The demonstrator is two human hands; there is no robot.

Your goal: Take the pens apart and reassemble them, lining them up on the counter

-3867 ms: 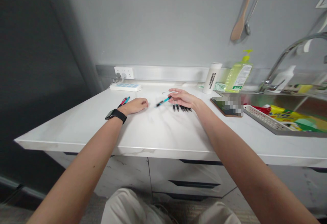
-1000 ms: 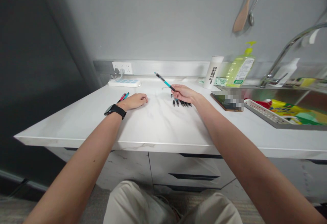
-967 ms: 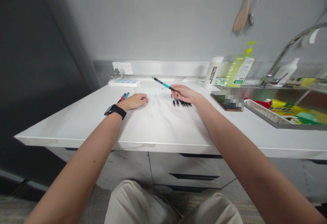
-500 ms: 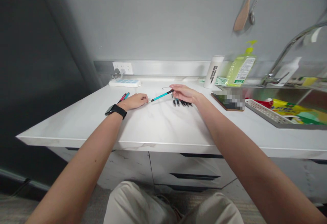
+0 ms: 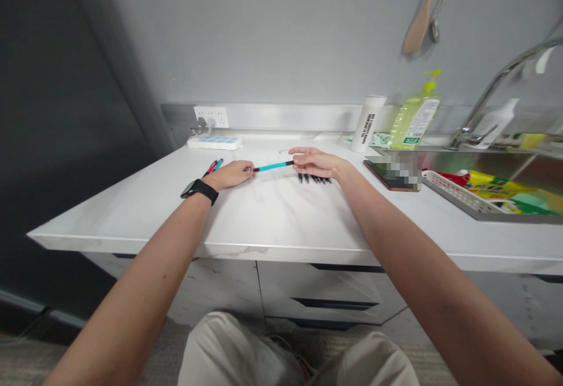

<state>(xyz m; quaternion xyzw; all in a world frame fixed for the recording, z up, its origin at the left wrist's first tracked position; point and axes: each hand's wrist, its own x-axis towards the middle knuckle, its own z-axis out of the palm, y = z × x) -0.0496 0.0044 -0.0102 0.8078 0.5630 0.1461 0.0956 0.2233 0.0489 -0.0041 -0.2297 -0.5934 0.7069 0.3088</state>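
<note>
Between the two hands, a teal pen lies almost level above the white stone countertop; the view does not settle whether it rests on the surface or is held just clear of it. At its left end is the left hand, palm down, its fingers pressed together with their tips at the pen's point, though whether they pinch it cannot be told. At its right end is the right hand, fingers loosely spread, and the pen's dark end reaches them, so any grip there is equally unclear. Just below that end lies a row of black pens, and a slack hold could let the teal pen drop among them and knock them out of line. Left of the teal pen, past the left hand, lie a pink pen and a second teal pen. A round barrel on this smooth top could roll toward them if neither hand has it firmly, and pressure on the point could make it skid.
</note>
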